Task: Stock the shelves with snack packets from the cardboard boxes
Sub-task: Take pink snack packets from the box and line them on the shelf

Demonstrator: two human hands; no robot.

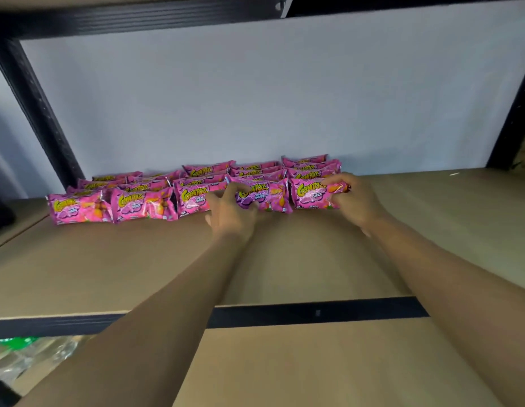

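Several pink snack packets lie in rows at the back of a brown shelf board, against a white back panel. My left hand has its fingers curled on a front-row packet and holds it at its left end. To the right, my right hand grips the last packet of the front row at its right end. Both packets rest on the shelf. No cardboard box with packets is in view.
Black metal uprights frame the shelf on the left and right, and a black rail runs along its front edge. A large brown cardboard surface lies below the rail. Green and clear packaging shows at the lower left.
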